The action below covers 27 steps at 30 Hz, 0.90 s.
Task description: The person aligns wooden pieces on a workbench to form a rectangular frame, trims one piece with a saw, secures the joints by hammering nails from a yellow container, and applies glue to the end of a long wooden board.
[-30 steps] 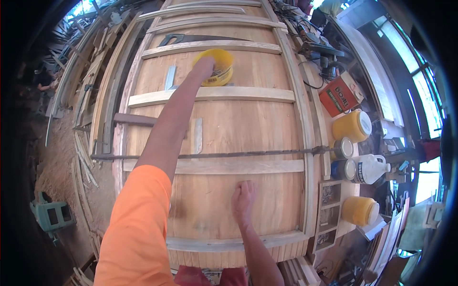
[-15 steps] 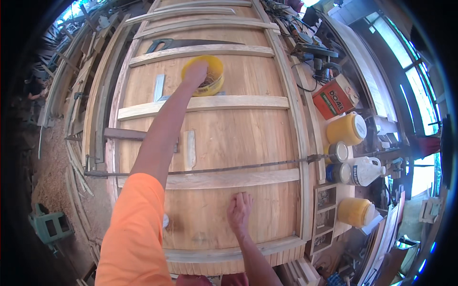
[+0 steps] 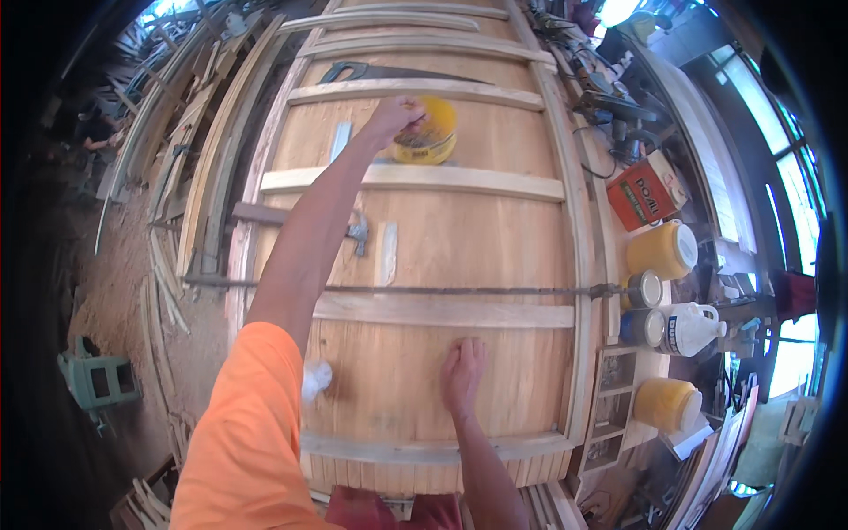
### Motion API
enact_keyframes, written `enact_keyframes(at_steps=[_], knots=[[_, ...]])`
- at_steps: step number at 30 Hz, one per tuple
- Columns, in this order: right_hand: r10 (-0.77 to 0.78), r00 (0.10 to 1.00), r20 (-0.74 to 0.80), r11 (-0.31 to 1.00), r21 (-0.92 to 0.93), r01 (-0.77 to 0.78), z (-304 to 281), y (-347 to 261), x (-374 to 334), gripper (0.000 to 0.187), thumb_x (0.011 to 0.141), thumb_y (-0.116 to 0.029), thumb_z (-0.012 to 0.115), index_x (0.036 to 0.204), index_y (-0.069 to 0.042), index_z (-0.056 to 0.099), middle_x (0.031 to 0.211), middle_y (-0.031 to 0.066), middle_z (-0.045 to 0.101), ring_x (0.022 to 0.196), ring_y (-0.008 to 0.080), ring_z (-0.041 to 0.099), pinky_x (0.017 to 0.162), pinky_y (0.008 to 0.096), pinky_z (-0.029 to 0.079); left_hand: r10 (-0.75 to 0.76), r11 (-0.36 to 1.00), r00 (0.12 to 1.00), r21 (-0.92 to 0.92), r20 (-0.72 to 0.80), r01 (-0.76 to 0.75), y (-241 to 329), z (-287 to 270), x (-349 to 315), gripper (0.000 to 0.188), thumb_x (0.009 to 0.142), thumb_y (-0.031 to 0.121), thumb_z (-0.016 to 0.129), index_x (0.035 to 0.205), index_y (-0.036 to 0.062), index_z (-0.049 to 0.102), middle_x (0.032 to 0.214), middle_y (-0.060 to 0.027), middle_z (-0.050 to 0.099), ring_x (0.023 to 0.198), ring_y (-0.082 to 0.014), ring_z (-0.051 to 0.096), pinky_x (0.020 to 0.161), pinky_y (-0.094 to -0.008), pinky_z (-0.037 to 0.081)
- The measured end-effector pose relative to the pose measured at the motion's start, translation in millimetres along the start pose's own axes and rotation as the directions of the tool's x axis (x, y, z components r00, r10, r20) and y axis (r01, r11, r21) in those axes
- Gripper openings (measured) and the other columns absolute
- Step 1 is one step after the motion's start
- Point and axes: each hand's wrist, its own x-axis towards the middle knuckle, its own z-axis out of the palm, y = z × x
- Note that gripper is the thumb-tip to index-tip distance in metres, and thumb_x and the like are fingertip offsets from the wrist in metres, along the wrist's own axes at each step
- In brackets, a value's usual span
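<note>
My left hand is at the left rim of a small yellow bucket, its fingers pinched together. Whatever they hold is too small to make out. Small thin pieces, perhaps nails, lie inside the bucket, which stands on a large wooden panel framed with battens. My right hand rests closed near the panel's near end, and its inside is hidden. Under my left forearm lies a hammer, its head showing to the right and its handle to the left. A short wood strip is beside it.
A handsaw lies beyond the bucket. One long bar clamp spans the panel. Along the right stand a red box, yellow jars, a white jug and a divided wooden tray. Long boards lie at left.
My left hand has come up from inside the bucket to its left rim. My right hand stays closed on the panel. The view has shifted, and the hammer head now shows.
</note>
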Motion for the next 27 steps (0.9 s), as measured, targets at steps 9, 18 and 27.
enact_keyframes(at_steps=[9, 18, 27], knots=[[0.226, 0.968, 0.107, 0.942, 0.23, -0.246, -26, -23, 11, 0.011, 0.096, -0.004, 0.057, 0.097, 0.0, 0.067, 0.094, 0.0173, 0.066, 0.094, 0.0315, 0.063, 0.088, 0.0427, 0.048, -0.132, 0.983, 0.974, -0.148, -0.185, 0.106, -48, 141, -395, 0.005, 0.106, 0.007, 0.06, 0.103, 0.0046, 0.062, 0.086, -0.0011, 0.064, 0.077, -0.0116, 0.06, 0.071, -0.0321, 0.051], [-0.466, 0.823, 0.325, 0.884, 0.212, 0.417, 143, -210, 176, 0.028, 0.09, -0.009, 0.058, 0.113, 0.002, 0.067, 0.119, 0.0271, 0.068, 0.119, 0.0443, 0.062, 0.101, 0.0532, 0.05, 0.145, 0.921, 0.9, 0.388, -0.412, 0.029, -130, 127, -549, 0.009, 0.098, -0.003, 0.065, 0.105, -0.0007, 0.062, 0.091, -0.0198, 0.068, 0.082, -0.0374, 0.068, 0.072, -0.046, 0.053], [-0.442, 0.671, 0.595, 0.747, -0.171, 0.643, 195, -214, 203, 0.029, 0.09, -0.012, 0.063, 0.116, -0.001, 0.068, 0.114, 0.0245, 0.074, 0.11, 0.0449, 0.071, 0.094, 0.0562, 0.055, -0.081, 0.948, 0.933, 0.261, -0.35, 0.18, -117, 112, -525, 0.005, 0.098, 0.004, 0.064, 0.1, -0.0009, 0.063, 0.085, -0.0208, 0.066, 0.083, -0.0409, 0.065, 0.074, -0.0497, 0.051]])
